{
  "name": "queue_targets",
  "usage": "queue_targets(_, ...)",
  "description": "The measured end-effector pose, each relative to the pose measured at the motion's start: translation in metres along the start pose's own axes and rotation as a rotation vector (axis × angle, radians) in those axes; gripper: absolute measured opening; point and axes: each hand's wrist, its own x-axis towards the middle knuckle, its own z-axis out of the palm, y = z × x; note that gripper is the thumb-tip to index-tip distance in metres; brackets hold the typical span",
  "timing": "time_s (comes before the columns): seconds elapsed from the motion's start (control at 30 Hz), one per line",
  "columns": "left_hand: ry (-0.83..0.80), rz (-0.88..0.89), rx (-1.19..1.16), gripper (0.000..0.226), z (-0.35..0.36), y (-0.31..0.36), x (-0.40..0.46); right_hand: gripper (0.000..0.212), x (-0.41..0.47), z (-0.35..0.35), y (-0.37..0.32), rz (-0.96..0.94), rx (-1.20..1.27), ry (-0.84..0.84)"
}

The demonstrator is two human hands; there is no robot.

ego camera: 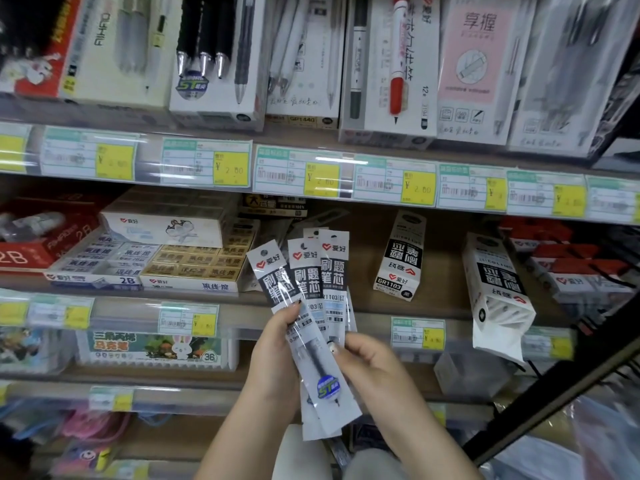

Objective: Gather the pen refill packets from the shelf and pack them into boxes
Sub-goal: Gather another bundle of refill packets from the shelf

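Several pen refill packets (304, 282), clear sleeves with black-and-white header cards, are fanned out in front of the middle shelf. My left hand (277, 344) grips the fan from the left, thumb across the front packet. My right hand (367, 362) pinches the packets' right edge with thumb and fingertips. Two white refill boxes with black labels sit on the same shelf: one (401, 258) lies upside down at centre right, the other (495, 292) stands tilted further right with its lower end open.
Eraser boxes (194, 268) fill the shelf's left part and red boxes (568, 261) its right. Pen packs (214, 53) stand on the shelf above, price tags (298, 174) line the edges. A dark diagonal rack bar (554, 403) crosses lower right.
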Motion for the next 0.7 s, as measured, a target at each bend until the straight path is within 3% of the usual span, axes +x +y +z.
queue_targets(0.27,0.052,-0.001,0.055,0.044,-0.004,-0.002,0.0,0.029,-0.002,0.0,-0.001,0.018,-0.038,-0.061)
queue_targets(0.4,0.047,-0.015,0.138,0.05,-0.008,-0.004,0.0,0.02,-0.003,-0.002,-0.004,0.018,-0.089,-0.105)
queue_targets(0.7,0.047,0.045,0.356,0.024,-0.015,0.001,-0.001,0.028,0.0,-0.01,-0.008,-0.097,-0.397,-0.029)
